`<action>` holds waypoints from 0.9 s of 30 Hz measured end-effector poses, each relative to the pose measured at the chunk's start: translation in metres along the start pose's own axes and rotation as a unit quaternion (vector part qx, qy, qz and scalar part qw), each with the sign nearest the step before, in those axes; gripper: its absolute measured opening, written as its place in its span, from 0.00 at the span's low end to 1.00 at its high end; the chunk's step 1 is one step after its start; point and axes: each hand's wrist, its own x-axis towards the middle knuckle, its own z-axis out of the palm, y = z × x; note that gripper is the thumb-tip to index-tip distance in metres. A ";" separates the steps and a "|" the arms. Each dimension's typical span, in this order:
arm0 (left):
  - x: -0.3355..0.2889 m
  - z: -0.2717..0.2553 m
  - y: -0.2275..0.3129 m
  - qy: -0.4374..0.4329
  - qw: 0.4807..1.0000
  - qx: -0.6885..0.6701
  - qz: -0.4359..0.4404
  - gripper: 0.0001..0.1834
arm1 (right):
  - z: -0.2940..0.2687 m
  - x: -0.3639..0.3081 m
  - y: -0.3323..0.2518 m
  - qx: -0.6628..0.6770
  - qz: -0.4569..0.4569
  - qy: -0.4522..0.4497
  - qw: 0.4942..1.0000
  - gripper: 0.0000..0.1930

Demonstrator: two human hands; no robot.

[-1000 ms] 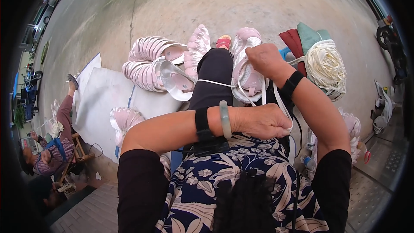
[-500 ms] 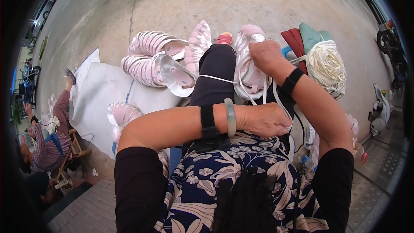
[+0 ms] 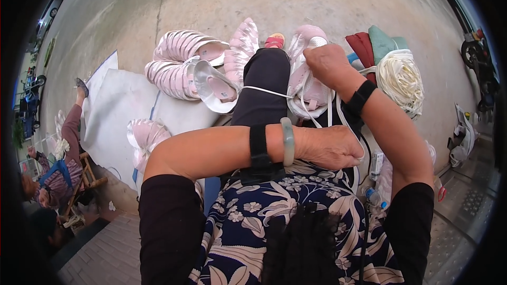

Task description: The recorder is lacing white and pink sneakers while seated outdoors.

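Head view: lace [image 3: 338,111]; end possibly hidden by left fingers [image 3: 353,153]

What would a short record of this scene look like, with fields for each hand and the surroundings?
Left hand: closed on a white lace
Right hand: closed, at a pink shoe upper; what its fingers pinch is hidden
Across the trouser leg: white cord
Left of leg: nested pink shoe uppers
Right side: bundle of white laces, red cloth, green cloth
Far left: seated co-worker
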 end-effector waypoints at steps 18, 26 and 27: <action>-0.008 -0.005 0.004 0.032 0.999 0.009 0.005 0.13 | 0.010 0.002 0.014 0.082 0.149 0.105 0.980 0.06; -0.003 0.002 0.001 0.030 0.999 0.027 0.012 0.12 | -0.001 0.005 0.005 0.048 0.070 0.063 0.994 0.07; -0.003 0.001 0.002 0.023 0.999 0.044 0.000 0.10 | -0.003 0.007 0.003 0.009 0.043 0.040 0.998 0.06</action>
